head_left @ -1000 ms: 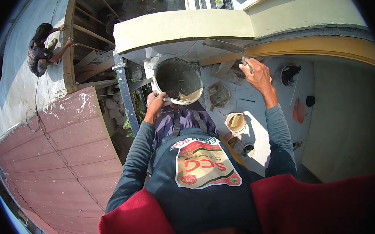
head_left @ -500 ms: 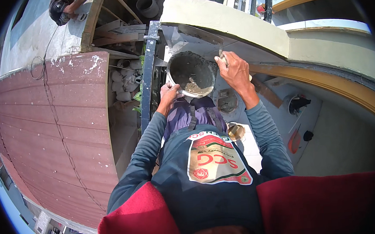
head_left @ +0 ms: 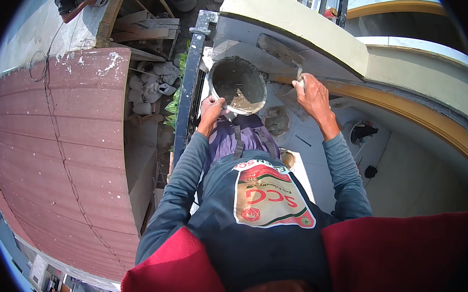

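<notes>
My left hand (head_left: 210, 111) is closed on the near-left rim of a round bucket (head_left: 264, 93), thumb over the edge. Grey wet mortar (head_left: 240, 101) lies in the bucket's bottom, and its inner wall is smeared with it. To the right of the bucket, my right hand (head_left: 313, 94) is wrapped round the handle of a trowel (head_left: 279, 49). The trowel's grey-coated flat blade points up and left, beyond the bucket near the pale wall. Whether the blade touches the wall, I cannot tell.
A dark metal railing (head_left: 188, 71) stands left of the bucket, with a red corrugated roof (head_left: 58, 157) beyond. A pale ledge (head_left: 296, 22) and yellow-orange beam (head_left: 403, 103) run along the right. Another bucket (head_left: 353, 134) holds something black. Part of another person (head_left: 67, 6) shows upper left.
My right hand has moved right and slightly down with the trowel, whose blade now lies farther from the bucket. My left hand keeps its hold on the rim. The whole view has shifted slightly.
</notes>
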{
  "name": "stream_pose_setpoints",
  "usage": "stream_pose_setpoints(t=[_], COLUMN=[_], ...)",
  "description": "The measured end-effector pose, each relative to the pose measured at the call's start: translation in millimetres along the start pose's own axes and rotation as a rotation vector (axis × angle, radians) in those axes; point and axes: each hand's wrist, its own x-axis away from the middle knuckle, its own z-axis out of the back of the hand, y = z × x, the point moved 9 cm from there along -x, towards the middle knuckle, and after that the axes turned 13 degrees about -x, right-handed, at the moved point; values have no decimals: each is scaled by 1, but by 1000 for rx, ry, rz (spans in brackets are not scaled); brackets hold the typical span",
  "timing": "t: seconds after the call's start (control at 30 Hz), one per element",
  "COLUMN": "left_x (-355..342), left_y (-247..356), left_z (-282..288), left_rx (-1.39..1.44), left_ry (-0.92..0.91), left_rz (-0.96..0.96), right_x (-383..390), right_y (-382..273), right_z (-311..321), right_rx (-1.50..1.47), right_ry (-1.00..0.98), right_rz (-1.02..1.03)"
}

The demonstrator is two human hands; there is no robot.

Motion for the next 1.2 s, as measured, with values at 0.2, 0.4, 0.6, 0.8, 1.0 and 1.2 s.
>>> stream_pose_setpoints(t=[0.2,0.4,0.6,0.8,1.0,1.2], left_x=[-9,-21,-26,-30,-30,7], left_y=[-30,-51,-34,-23,-15,-11], left_z=[-5,-3,-5,-8,-12,-5], left_rx=[62,92,113,104,23,73], left_ry=[50,71,121,117,118,77], left_rz=[57,158,148,51,-43,-107], right_x=[24,-27,-10,39,0,63], right_y=[59,43,55,85,84,39], right_z=[-21,-109,-97,11,-68,-68], right_rx=[16,-14,79,74,52,-365], right_ry=[17,-176,-281,73,-186,56], right_rz=[-50,-175,-181,-42,-197,124])
